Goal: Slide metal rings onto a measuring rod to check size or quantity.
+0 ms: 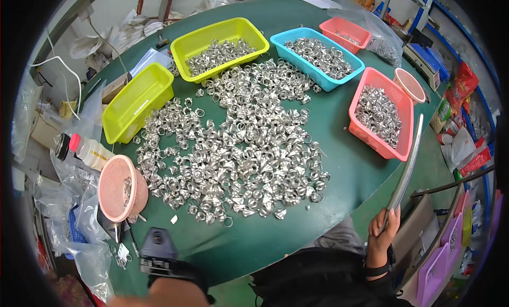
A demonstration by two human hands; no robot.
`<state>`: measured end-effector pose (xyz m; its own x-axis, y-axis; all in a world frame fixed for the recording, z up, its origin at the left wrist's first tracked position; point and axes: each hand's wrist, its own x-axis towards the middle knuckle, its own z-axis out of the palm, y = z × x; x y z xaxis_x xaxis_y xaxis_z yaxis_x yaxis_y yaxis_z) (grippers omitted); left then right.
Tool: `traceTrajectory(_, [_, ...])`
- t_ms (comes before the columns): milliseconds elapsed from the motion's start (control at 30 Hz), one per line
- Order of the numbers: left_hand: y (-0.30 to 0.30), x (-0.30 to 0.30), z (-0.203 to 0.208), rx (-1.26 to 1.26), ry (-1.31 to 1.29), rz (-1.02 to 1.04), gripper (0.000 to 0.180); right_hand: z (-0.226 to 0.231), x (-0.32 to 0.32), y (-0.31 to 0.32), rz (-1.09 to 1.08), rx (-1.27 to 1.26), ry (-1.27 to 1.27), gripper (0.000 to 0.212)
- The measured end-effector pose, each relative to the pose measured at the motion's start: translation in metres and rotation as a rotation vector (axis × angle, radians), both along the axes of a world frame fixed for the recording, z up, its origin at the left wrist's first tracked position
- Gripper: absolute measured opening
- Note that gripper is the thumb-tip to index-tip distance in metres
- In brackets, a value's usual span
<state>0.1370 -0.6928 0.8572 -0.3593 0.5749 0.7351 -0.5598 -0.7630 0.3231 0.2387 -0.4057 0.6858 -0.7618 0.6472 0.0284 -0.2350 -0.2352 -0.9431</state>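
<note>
My right hand (384,230) is wrapped round the lower end of a long, tapered metal ring mandrel (408,172). The mandrel points up and away past the table's right edge. At the lower left, my left hand (177,290) shows only in part, below a black wrist-worn device (158,248); its fingers are out of sight or blurred at the lower edge. A wide heap of silver-coloured metal rings (238,153) covers the middle of the green table (339,193), apart from both hands.
Rings lie in a yellow-green basket (254,29), a blue basket (326,83) and a coral basket (408,116). Another yellow-green basket (116,113) tilts at the left. A round pink basket (108,174) leans near a red-capped bottle (95,150). Blue-framed shelves stand at the right.
</note>
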Motion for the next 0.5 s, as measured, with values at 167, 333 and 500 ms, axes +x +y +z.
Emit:
traceTrajectory(167, [0.005,0.038,-0.049,-0.601,0.268,1.271,0.028,0.002,-0.015,0.011,0.399,-0.194,0.076,0.042])
traceTrajectory(333, [0.071,0.016,-0.126,-1.530,0.915,1.294,0.017,-0.015,-0.014,0.030,0.832,-0.370,-0.230,0.043])
traceTrajectory(500, [0.109,-0.005,-0.158,-1.677,1.224,1.415,0.018,-0.022,-0.004,0.033,0.868,-0.378,-0.136,0.032])
